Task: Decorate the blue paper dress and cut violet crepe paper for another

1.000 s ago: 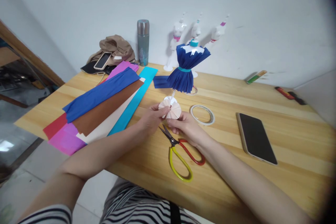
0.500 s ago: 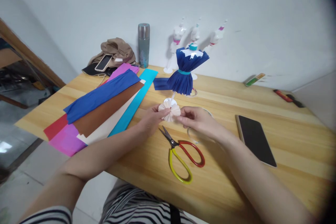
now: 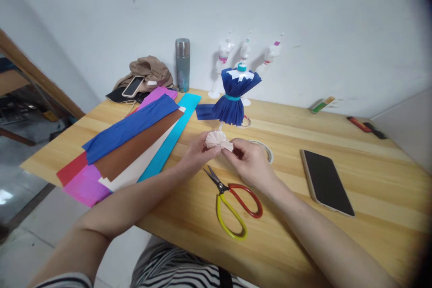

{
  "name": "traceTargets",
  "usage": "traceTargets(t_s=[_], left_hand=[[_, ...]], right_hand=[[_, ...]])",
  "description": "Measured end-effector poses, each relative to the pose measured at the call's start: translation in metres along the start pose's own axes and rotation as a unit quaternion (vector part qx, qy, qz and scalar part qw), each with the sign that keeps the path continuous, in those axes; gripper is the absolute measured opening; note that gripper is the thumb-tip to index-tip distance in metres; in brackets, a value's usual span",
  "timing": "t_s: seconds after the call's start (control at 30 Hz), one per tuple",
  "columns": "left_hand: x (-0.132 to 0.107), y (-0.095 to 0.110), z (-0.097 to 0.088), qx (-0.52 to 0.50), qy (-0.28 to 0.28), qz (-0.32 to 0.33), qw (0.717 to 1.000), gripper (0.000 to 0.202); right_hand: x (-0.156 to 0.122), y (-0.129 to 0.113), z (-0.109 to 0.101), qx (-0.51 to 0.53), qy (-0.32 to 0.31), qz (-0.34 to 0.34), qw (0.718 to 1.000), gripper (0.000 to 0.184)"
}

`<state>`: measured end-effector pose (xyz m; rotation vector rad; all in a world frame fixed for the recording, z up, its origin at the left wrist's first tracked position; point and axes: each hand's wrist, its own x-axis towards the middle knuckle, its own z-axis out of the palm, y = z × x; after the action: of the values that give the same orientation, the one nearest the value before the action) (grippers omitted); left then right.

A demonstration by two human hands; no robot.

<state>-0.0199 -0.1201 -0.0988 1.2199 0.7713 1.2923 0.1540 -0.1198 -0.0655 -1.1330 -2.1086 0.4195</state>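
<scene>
A pale pink pleated paper rosette (image 3: 216,138) is pinched between both hands above the table. My left hand (image 3: 198,154) grips its left and lower edge, thumb in front. On the other side, my right hand (image 3: 248,158) closes its thumb and fingers on the right edge. Just below them lie scissors (image 3: 221,187) with one red and one yellow handle, blades slightly apart. Behind the rosette stands a small mannequin in a dark blue pleated paper dress (image 3: 232,99) with a turquoise waistband. A roll of tape (image 3: 269,154) lies partly hidden behind my right hand.
Coloured paper sheets (image 3: 135,144) fan out at the left. Along the back are a thermos (image 3: 182,65), white mannequins (image 3: 223,49), a brown cloth bag (image 3: 153,69) and a small phone (image 3: 133,86). A large phone (image 3: 326,182), a green tube (image 3: 322,105) and a red-black object (image 3: 366,127) lie right.
The rosette has tilted, its right part folding toward my right fingers. My right hand has moved in slightly and turned. The whole view has shifted a little.
</scene>
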Motion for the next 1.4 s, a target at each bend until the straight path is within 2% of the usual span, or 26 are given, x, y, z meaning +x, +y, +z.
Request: traceTargets(t_s=[0.07, 0.13, 0.27, 0.4, 0.53, 0.63, 0.77, 0.87, 1.03, 1.17, 1.27, 1.4], left_hand=[[0.000, -0.003, -0.002, 0.007, 0.032, 0.005, 0.999, 0.050], [0.002, -0.003, -0.005, 0.020, 0.042, 0.022, 0.999, 0.051], [0.006, 0.007, -0.013, 0.099, 0.042, 0.120, 0.987, 0.026], [0.008, 0.016, -0.020, 0.225, 0.023, 0.257, 0.940, 0.011], [0.005, 0.016, -0.023, 0.289, 0.014, 0.328, 0.899, 0.009], [0.003, 0.017, -0.022, 0.300, 0.009, 0.335, 0.893, 0.010], [0.001, 0.022, -0.020, 0.315, 0.017, 0.341, 0.886, 0.009], [0.000, 0.023, -0.019, 0.311, 0.019, 0.358, 0.880, 0.009], [-0.001, 0.022, -0.018, 0.299, 0.019, 0.336, 0.893, 0.008], [-0.002, 0.021, -0.018, 0.275, 0.011, 0.338, 0.900, 0.005], [-0.002, 0.021, -0.017, 0.262, 0.015, 0.335, 0.905, 0.004], [-0.003, 0.020, -0.014, 0.254, 0.034, 0.310, 0.916, 0.005]], right_hand=[[-0.001, 0.002, 0.000, -0.044, 0.022, -0.046, 0.998, 0.025], [-0.003, 0.004, -0.001, -0.104, 0.051, -0.099, 0.988, 0.021], [-0.005, 0.008, -0.002, -0.210, 0.102, -0.191, 0.953, 0.021], [-0.005, 0.008, -0.003, -0.242, 0.141, -0.236, 0.931, 0.019], [-0.005, 0.007, -0.004, -0.240, 0.155, -0.263, 0.922, 0.015], [-0.005, 0.006, -0.005, -0.214, 0.158, -0.249, 0.931, 0.019], [-0.005, 0.005, -0.005, -0.195, 0.166, -0.244, 0.935, 0.033], [-0.006, 0.005, -0.006, -0.189, 0.145, -0.250, 0.938, 0.031], [-0.006, 0.008, -0.006, -0.162, 0.118, -0.235, 0.951, 0.027], [-0.006, 0.008, -0.005, -0.162, 0.137, -0.242, 0.947, 0.025], [-0.006, 0.008, -0.005, -0.171, 0.151, -0.239, 0.944, 0.032], [-0.007, 0.010, -0.006, -0.194, 0.130, -0.242, 0.942, 0.034]])
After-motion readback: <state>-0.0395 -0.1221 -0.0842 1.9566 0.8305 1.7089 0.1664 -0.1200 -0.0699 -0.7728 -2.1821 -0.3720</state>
